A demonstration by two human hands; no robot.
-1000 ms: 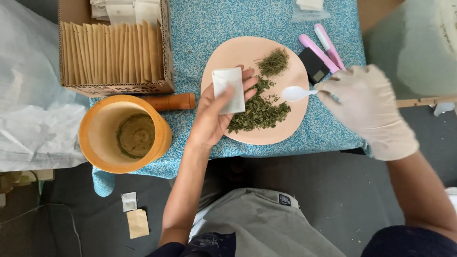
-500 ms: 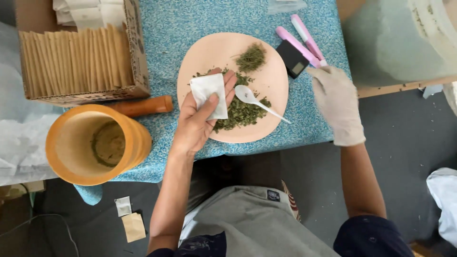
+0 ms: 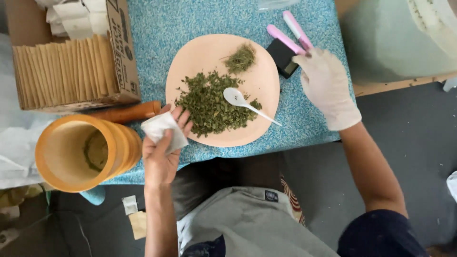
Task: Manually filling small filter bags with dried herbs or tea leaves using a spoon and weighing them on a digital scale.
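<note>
Seen from above: a bench (image 3: 157, 28) covered in speckled turquoise cloth, dark grey floor (image 3: 419, 143) below and to the right of it. At the centre of the cloth, a round peach plate (image 3: 200, 52), heaped with chopped green dried herb (image 3: 209, 104) at its 7 o'clock side, a smaller paler tuft of herb (image 3: 240, 58) near 1 o'clock. Lying on the plate, a white plastic spoon (image 3: 238, 99), bowl beside the main heap, handle pointing toward 4 o'clock past the rim.

Left hand (image 3: 164, 154), bare, at 7 o'clock of the plate, fingers closed around a small white paper sachet (image 3: 162, 129) held just off the plate rim. Right hand (image 3: 328, 88), in a white glove, at 3 o'clock of the plate, fingers loosely spread, resting on the cloth, fingertips touching the pink handles of a tool (image 3: 290, 33); a small black object (image 3: 282, 57) just beside it.

At 9 o'clock, a cardboard box (image 3: 121, 52) packed with upright tan paper sleeves (image 3: 62, 71). Below it, an orange wooden mortar (image 3: 81, 152) with green residue inside, a reddish pestle (image 3: 126, 113) lying between box and mortar. At 2 o'clock, pale translucent plastic sheeting (image 3: 400, 38).
</note>
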